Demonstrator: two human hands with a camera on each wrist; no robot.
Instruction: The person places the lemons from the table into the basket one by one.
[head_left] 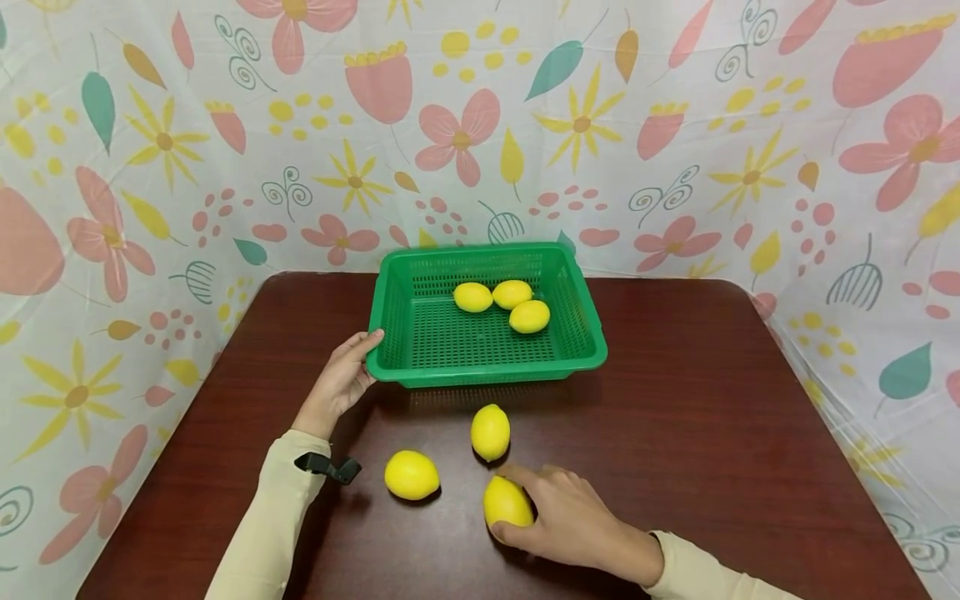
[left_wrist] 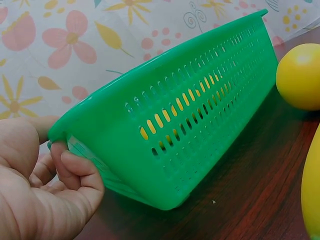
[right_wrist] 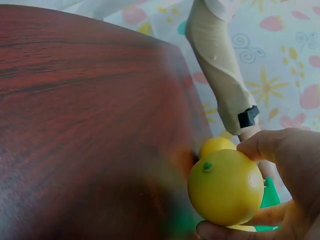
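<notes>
A green plastic basket (head_left: 480,363) stands at the back of the table with three yellow lemons inside, one of them the front lemon (head_left: 529,317). My left hand (head_left: 341,379) grips the basket's rim at its front left corner, thumb on top and fingers curled beneath, as the left wrist view shows. My right hand (head_left: 566,517) holds a lemon (right_wrist: 225,187) between thumb and fingers, low over the front of the table. Two more lemons lie on the table between the hands: one lemon (head_left: 491,433) just in front of the basket, another lemon (head_left: 412,476) to the left.
The dark reddish-brown wooden table (head_left: 690,400) reaches back to a flower-printed cloth (head_left: 465,125) hanging behind and along both sides. A black strap (head_left: 328,467) circles the left sleeve near the wrist.
</notes>
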